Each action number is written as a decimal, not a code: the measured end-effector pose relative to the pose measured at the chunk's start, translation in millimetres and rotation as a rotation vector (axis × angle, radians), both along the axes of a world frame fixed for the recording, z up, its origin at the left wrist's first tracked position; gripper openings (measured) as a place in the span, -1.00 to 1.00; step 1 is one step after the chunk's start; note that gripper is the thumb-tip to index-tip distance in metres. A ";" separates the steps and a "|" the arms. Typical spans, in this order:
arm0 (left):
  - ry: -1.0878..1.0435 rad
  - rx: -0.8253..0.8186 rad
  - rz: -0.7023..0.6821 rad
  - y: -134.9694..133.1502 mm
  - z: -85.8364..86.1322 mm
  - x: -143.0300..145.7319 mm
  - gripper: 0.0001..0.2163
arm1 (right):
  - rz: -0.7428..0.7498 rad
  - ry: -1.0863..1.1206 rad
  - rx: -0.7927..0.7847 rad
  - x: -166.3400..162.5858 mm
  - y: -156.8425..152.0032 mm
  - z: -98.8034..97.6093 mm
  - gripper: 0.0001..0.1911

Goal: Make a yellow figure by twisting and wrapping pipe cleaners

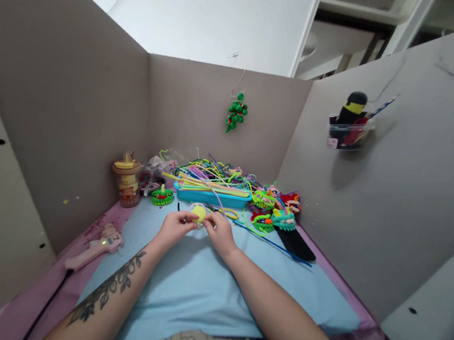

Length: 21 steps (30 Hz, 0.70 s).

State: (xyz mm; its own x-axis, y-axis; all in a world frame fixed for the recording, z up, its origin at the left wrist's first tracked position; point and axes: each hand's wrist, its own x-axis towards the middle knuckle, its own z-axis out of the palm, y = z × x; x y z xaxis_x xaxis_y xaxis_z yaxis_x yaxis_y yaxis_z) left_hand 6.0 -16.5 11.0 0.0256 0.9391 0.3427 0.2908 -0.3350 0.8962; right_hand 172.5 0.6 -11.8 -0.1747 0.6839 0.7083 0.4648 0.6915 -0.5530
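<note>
Over the blue cloth [193,284], both hands are closed on a small round yellow piece [199,213], which looks like coiled fuzzy pipe cleaner. My left hand [176,227] pinches its left side between thumb and fingers. My right hand [219,234] has its fingertips closed at the piece's right edge; what exactly lies between them is too small to tell. Just beyond the hands stands a blue tray [212,197] heaped with colourful pipe cleaners [213,176]. A dark blue pipe cleaner [273,242] lies to the right of my right hand.
A pink glue gun [96,248] with a black cord lies at left. Behind it stands a lidded cup [127,181]. A green pipe-cleaner figure [162,196] sits left of the tray, several figures [274,211] at right, near a black flat object [296,244]. Grey panels [221,95] enclose the table.
</note>
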 end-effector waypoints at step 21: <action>0.477 0.421 0.020 1.2 -7.1 -8.6 -0.73 | -0.058 -0.096 0.013 6.3 5.3 -1.7 -0.85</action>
State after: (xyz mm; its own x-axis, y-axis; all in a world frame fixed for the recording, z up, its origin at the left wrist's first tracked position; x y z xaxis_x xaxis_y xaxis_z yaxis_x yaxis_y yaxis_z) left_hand -2.6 -15.3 4.0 0.2508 0.7282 0.6378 0.6355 -0.6209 0.4590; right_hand 178.8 5.9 -13.5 -0.2024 0.6860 0.6989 0.5545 0.6685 -0.4955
